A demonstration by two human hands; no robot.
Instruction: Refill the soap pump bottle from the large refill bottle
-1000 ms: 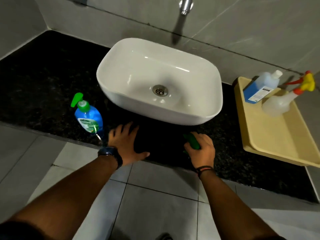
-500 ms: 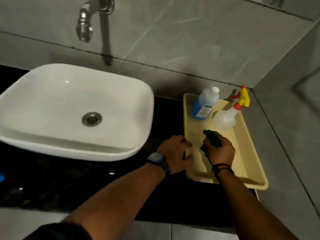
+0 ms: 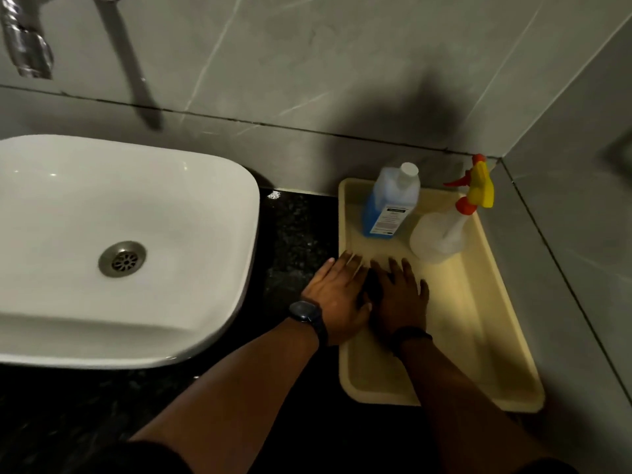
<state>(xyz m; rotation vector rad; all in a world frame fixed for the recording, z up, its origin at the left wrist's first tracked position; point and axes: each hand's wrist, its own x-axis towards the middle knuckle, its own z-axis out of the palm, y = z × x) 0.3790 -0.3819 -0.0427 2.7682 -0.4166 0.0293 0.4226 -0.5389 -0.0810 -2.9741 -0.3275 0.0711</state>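
Note:
The large refill bottle (image 3: 390,203), clear with blue liquid, a white cap and a label, stands upright at the back of the yellow tray (image 3: 513,336). My left hand (image 3: 337,295) and my right hand (image 3: 400,295) lie side by side over the tray's left part, fingers straight and pointing toward the bottle, a short way in front of it. Neither hand touches the bottle. A small dark shape sits between the two hands; I cannot tell what it is. The soap pump bottle is out of view.
A spray bottle (image 3: 441,234) with a yellow and orange trigger stands in the tray's back right corner, next to the refill bottle. The white basin (image 3: 119,234) fills the left, with a metal tap (image 3: 27,53) above it. Grey tiled walls close the back and right.
The view has swung right from the basin and pump bottle to the tray. My right hand gripped a green object before; now both hands lie flat with fingers straight, further into the tray.

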